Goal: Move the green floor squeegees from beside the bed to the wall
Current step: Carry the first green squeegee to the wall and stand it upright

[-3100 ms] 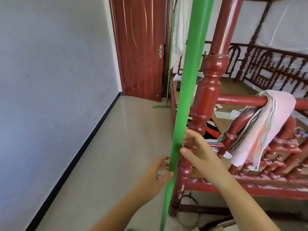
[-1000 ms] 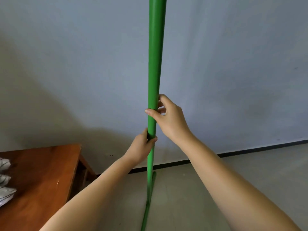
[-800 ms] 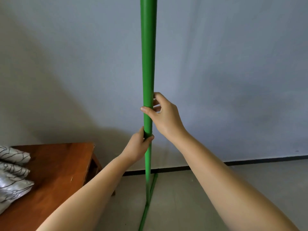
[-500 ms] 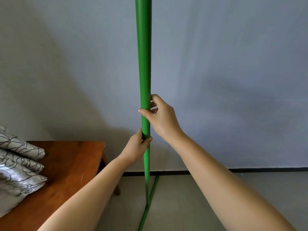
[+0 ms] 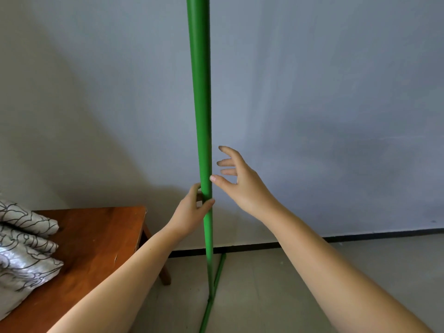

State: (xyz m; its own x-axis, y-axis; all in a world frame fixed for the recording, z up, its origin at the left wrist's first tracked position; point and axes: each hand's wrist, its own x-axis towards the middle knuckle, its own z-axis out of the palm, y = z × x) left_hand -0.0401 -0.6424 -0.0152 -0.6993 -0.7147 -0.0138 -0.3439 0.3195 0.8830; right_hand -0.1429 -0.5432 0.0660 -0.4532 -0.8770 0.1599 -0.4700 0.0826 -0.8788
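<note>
Squeegee handle (image 5: pixel 201 116) now has just one grip on it: the right hand (image 5: pixel 240 181) has let go, fingers spread, thumb tip barely grazing it. Left hand (image 5: pixel 192 212) stays wrapped around. It's upright at the wall (image 5: pixel 324 104), blade (image 5: pixel 213 292) on the floor, so basically placed.

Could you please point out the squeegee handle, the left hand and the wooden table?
squeegee handle (image 5: pixel 201 104), head view, middle of the green pole.
left hand (image 5: pixel 191 213), head view, back of the hand.
wooden table (image 5: pixel 101 236), head view, bare tabletop.
</note>
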